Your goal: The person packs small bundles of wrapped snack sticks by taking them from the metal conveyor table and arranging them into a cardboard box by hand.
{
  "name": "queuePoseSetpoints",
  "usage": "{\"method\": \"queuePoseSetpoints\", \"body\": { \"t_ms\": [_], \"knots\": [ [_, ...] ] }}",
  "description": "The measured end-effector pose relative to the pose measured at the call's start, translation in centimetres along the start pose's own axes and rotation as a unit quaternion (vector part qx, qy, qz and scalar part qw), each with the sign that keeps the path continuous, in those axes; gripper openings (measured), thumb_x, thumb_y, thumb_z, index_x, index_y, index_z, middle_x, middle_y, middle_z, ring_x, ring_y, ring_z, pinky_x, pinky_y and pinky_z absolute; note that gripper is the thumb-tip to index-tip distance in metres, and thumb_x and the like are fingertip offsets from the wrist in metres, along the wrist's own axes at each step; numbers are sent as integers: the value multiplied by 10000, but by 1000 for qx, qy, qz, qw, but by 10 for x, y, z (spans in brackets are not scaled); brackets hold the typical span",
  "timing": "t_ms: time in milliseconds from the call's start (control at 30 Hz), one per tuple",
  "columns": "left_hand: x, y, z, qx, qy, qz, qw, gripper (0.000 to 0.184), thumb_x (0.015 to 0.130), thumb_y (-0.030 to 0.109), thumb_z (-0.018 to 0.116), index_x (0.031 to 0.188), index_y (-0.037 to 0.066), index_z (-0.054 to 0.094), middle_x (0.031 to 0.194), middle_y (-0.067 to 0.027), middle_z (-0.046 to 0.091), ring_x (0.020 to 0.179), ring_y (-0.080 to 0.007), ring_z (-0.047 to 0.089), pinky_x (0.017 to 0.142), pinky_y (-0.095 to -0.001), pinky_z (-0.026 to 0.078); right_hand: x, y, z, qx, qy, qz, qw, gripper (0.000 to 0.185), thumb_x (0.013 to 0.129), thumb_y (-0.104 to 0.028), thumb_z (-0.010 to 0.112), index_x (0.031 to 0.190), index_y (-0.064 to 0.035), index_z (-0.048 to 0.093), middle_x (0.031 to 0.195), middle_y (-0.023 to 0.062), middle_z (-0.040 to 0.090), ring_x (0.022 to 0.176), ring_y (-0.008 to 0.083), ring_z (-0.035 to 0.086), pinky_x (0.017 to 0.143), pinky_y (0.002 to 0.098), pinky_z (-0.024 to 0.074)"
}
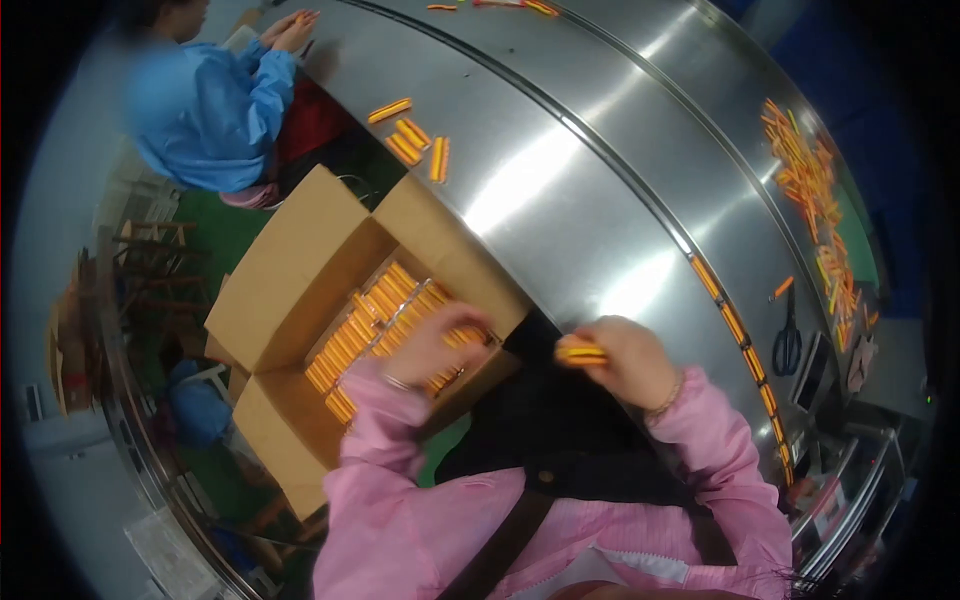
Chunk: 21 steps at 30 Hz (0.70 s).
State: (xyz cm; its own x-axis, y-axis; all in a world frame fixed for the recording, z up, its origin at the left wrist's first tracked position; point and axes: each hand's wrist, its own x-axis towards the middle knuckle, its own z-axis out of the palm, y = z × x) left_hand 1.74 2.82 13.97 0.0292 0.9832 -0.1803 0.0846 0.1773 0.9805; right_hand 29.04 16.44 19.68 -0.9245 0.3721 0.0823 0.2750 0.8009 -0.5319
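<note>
My right hand (634, 358) is closed round a small orange-and-yellow striped stick pack (582, 353) with dark lines, held near the steel table's front edge. My left hand (436, 345), smeared by motion, hovers over or inside the open cardboard box (290, 285); whether it grips anything is not clear. Rows of similar orange packs (345, 345) fill part of this box, some under what looks like clear film. Several loose packs (408, 140) lie on the table beyond the box.
The steel table (400, 60) has a dark channel holding a line of orange packs (733, 320). Black scissors (787, 345) and a heap of orange sticks (805, 190) are at right. A co-worker in a blue smock (205, 110) is at the far left.
</note>
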Motion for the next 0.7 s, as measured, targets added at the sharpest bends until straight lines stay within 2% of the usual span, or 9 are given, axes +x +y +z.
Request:
{"method": "queuePoseSetpoints", "body": {
  "t_ms": [67,100,133,167,267,333,433,567,700],
  "knots": [
    [1,-33,-69,55,107,-145,982,366,781,230,731,1041,10,599,934,-83,643,871,-171,618,783,-309,502,-19,15,-23,63,80,123,987,297,725,-142,700,1003,-79,615,854,125,615,786,292,600,686,367,485],
    [11,-29,-95,193,105,-303,927,389,772,267,726,1023,-2,599,915,-115,645,833,-206,630,762,-317,504,-32,31,-33,49,88,140,985,297,725,-142,700,1003,-79,615,854,125,615,786,292,600,686,367,485],
    [16,-88,-132,348,111,-288,885,436,752,312,717,1026,-8,603,936,-178,638,874,-290,629,799,-357,495,-44,50,-42,42,128,189,973,263,732,-146,701,974,-77,624,835,132,619,774,304,604,681,374,485],
    [22,-133,-155,404,142,-280,860,476,737,339,704,1039,-16,603,1001,-236,617,942,-367,603,848,-401,473,-55,66,-52,35,169,236,956,229,739,-151,701,944,-74,633,816,138,622,762,315,608,676,381,486],
    [21,-173,-170,540,154,-288,775,657,729,460,719,1106,-54,557,1148,-274,568,1033,-381,577,898,-417,450,-66,103,-73,-19,204,294,934,236,740,-180,709,925,-64,621,833,154,622,773,337,610,686,387,486],
    [52,-240,-203,396,115,-418,810,717,730,459,741,1161,-71,524,1156,-272,573,1075,-367,569,922,-402,438,-73,132,-83,-44,204,323,923,234,741,-191,707,914,-61,616,832,158,622,781,344,608,690,393,486],
    [54,-228,-185,293,110,-432,846,698,731,367,776,1200,-75,508,1138,-238,597,1078,-317,578,928,-376,432,-63,150,-89,-70,168,347,920,239,740,-208,703,902,-59,608,834,164,620,793,354,607,695,404,483],
    [52,-238,-184,145,112,-371,910,648,715,212,797,1213,-80,501,1123,-180,606,1060,-248,569,928,-350,424,-55,161,-79,-112,113,356,921,248,737,-210,696,914,-60,609,837,170,618,810,355,598,721,424,473],
    [51,-243,-202,37,58,-288,955,671,688,155,804,1220,-98,483,1163,-195,565,1077,-292,546,957,-372,404,-63,171,-75,-119,55,371,919,245,740,-209,698,907,-51,612,858,162,605,832,353,586,746,428,466]
  ]
}}
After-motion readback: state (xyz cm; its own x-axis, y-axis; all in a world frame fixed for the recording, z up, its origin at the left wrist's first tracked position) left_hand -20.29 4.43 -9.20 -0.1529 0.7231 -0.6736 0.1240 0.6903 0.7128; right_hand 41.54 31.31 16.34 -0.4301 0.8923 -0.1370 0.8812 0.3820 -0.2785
